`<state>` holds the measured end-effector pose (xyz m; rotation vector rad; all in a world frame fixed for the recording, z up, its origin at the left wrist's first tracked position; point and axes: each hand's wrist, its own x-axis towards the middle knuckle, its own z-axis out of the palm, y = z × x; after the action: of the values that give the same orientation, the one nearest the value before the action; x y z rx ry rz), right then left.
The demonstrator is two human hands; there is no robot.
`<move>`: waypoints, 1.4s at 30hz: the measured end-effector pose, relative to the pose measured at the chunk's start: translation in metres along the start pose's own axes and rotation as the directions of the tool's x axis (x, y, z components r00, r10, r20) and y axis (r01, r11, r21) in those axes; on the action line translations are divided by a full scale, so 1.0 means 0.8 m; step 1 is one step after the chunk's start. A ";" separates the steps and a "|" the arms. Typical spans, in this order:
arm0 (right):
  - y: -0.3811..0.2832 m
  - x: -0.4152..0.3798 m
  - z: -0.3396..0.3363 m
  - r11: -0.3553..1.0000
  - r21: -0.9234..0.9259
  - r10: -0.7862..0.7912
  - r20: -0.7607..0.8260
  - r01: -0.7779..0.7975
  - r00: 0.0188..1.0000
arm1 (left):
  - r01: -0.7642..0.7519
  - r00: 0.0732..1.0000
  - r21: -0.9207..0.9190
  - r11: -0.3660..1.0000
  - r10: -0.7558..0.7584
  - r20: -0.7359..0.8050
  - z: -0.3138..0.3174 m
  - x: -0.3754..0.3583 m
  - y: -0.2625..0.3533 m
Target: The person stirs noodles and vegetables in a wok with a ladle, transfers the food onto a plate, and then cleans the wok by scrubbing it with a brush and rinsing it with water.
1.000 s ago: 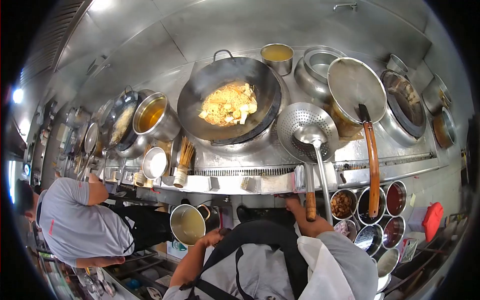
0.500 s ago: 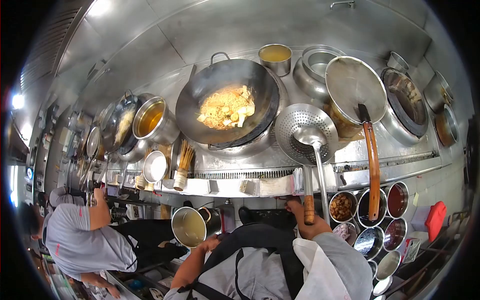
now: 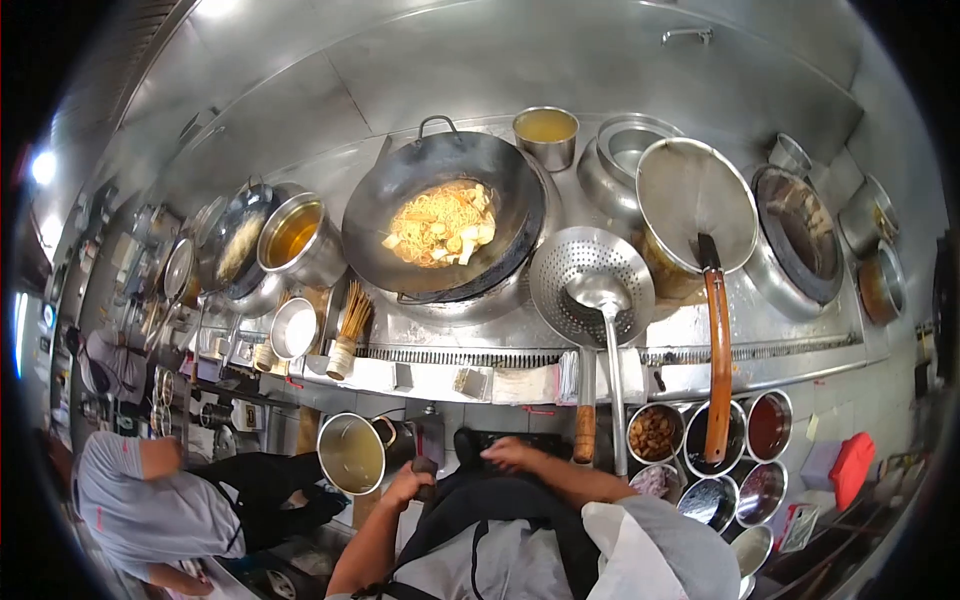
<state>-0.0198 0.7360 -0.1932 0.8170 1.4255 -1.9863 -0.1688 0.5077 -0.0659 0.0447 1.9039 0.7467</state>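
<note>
The left hand [image 3: 407, 485] is curling against a small dark object [image 3: 425, 468]; whether the fingers are truly grasping it, I cannot tell; the right hand [image 3: 510, 455] is hovering before the body with fingers loosely bent, its grip likewise hard to read.

Just beyond the left hand, a steel pot [image 3: 345, 422] is standing below the front edge of the stove counter [image 3: 430, 333], holding pale, cloudy liquid [image 3: 352, 463]; past the same edge, toward its right end, steel tubs [image 3: 786, 410] are clustering, holding brown chunks [image 3: 653, 437], red sauce [image 3: 768, 420], dark liquids and purple-white pieces [image 3: 650, 483].

Up on the counter, left of centre, a large wok [image 3: 372, 215] is cradling a mound of noodles [image 3: 440, 220] with pale chunks; near its left rim, a tall pot [image 3: 322, 258] is holding amber liquid [image 3: 292, 238]; toward the back edge, a smaller pot [image 3: 548, 152] is holding yellow liquid [image 3: 547, 124]; a perforated scoop [image 3: 560, 250] is carrying a ladle [image 3: 598, 292], both handles reaching over the front edge; toward the left end, another wok [image 3: 256, 212] is holding pale food [image 3: 238, 252].
</note>
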 end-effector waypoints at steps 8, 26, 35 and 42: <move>-0.114 -0.093 0.056 0.832 -0.074 -0.544 0.092 0.550 0.834 | -0.412 0.901 -0.359 0.837 0.434 -0.022 0.061 -0.027 0.100; -0.065 -0.284 0.260 0.574 0.614 -0.316 -0.444 0.542 0.838 | -0.185 0.745 -0.703 0.687 0.565 0.356 -0.009 -0.183 0.013; -0.063 -0.339 0.290 0.534 0.582 -0.394 -0.470 0.613 0.790 | -0.295 0.622 -0.690 0.660 0.681 0.386 0.005 -0.209 -0.022; 0.004 -0.407 0.280 0.454 0.608 -0.456 -0.470 0.652 0.756 | 0.153 0.586 -0.673 0.723 0.482 0.651 0.061 -0.246 -0.029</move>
<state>0.1625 0.5494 0.1036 1.0278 1.0114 -3.2281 -0.0310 0.4428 0.0701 0.1025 0.6623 1.2721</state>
